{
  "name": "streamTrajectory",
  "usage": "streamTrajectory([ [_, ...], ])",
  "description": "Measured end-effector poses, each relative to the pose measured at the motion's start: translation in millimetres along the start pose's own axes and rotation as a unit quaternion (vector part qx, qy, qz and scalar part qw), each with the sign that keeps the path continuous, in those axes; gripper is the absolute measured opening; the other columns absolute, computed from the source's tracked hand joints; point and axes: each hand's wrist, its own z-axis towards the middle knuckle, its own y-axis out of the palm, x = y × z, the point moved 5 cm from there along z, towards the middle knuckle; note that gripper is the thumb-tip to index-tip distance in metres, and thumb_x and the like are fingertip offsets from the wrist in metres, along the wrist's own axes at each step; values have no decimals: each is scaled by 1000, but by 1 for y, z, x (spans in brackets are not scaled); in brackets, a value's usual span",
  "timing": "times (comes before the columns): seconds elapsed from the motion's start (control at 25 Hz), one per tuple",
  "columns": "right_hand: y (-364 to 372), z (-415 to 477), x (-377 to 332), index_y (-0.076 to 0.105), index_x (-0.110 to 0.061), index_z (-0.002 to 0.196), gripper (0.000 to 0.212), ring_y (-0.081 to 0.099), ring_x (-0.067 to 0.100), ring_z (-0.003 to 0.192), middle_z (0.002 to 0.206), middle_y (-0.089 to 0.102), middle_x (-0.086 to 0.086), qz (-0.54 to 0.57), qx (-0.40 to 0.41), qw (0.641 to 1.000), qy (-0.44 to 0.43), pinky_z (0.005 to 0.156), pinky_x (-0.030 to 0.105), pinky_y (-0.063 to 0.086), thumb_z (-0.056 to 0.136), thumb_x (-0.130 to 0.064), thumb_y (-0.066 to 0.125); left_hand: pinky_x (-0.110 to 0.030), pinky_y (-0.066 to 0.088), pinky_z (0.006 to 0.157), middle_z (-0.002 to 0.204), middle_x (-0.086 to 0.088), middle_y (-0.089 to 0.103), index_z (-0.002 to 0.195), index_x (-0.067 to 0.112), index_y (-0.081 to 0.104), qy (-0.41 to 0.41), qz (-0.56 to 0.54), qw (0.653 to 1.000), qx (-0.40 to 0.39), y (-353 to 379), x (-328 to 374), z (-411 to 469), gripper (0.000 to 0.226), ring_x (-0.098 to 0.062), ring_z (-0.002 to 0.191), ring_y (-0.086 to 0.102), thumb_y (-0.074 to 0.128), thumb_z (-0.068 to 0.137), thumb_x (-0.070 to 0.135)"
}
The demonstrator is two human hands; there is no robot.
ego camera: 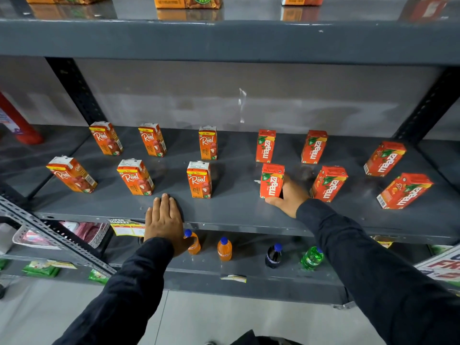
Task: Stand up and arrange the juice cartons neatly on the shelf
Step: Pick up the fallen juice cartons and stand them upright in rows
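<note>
Small juice cartons stand in two rows on the grey metal shelf (236, 207). On the left half are several orange "Real" cartons, among them the front one (199, 180) nearest the middle. On the right half are several red "Maaza" cartons. My right hand (288, 194) is wrapped around the front-left Maaza carton (271, 181), which stands upright. My left hand (164, 220) lies flat on the shelf's front edge, fingers together, holding nothing. The two far-right Maaza cartons (404, 190) look tilted in this wide-angle view.
Below are small soda bottles: two orange (224, 249), one dark (273, 255), one green (312, 257). A slotted upright (77, 90) stands at back left, another at right (428, 105). The shelf above (224, 38) holds more orange cartons. A red container (20, 123) sits far left.
</note>
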Motion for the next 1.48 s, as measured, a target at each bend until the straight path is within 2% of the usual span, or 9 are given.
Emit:
streamTrajectory([
  [0.16,10,7,8,62,-16,107,36,62,26,100,109,68,6,-93,5,995,-22,86,32,46,81,-40,65,-47,6,119,160,-15,-4,148,2,-5,1,0,1000,-1,0,-1,0,124,-34,146,-5,65,70,70],
  [0.48,15,14,15,57,-23,115,50,54,30,112,119,62,5,-168,28,985,-13,97,43,42,79,-57,57,-47,5,119,160,-14,-5,148,2,-5,4,1,1000,-4,-1,0,-2,124,-34,146,-5,65,70,70],
  [0.6,11,10,12,53,-23,116,60,56,26,111,117,61,4,-121,51,991,-5,96,42,44,70,-61,62,-48,6,120,160,-15,-4,148,1,-4,7,0,1000,3,-1,0,-1,124,-35,146,-4,64,70,70],
  [0.76,12,-43,20,49,-18,125,70,54,18,102,109,55,1,141,204,968,35,92,38,47,65,-43,77,-48,8,119,160,-15,-2,148,1,-2,12,4,1000,12,2,-1,1,123,-35,146,-3,65,70,69],
  [0.84,2,-78,37,57,-11,113,56,54,22,90,97,53,2,153,349,923,48,84,44,49,66,-31,79,-48,9,120,160,-15,-1,148,2,-1,10,4,1000,17,4,-1,2,123,-35,146,-2,65,69,69],
  [0.92,-23,-88,63,55,-7,114,69,57,29,95,102,57,11,141,443,878,115,85,51,48,58,-36,82,-48,9,119,160,-15,-1,148,2,-1,11,4,1000,17,4,-1,3,124,-35,146,-2,65,68,71],
  [1.04,-49,-69,86,37,-14,134,105,57,31,115,123,59,10,121,376,889,231,98,49,45,47,-54,81,-48,10,120,159,-16,-1,148,2,-1,14,10,1000,17,4,-1,3,125,-35,146,-1,63,67,73],
  [1.24,-45,-59,80,38,-16,121,79,58,36,109,116,64,10,-13,324,915,239,95,48,41,62,-52,76,-48,12,119,159,-16,2,148,1,1,8,9,1000,21,4,-2,2,129,-36,146,1,59,64,79],
  [1.48,-43,-56,86,37,-14,125,82,56,36,111,119,62,11,-32,331,913,238,96,49,39,63,-55,74,-48,11,119,159,-17,1,148,1,1,7,3,1000,20,5,-1,2,127,-35,146,0,61,65,77],
])
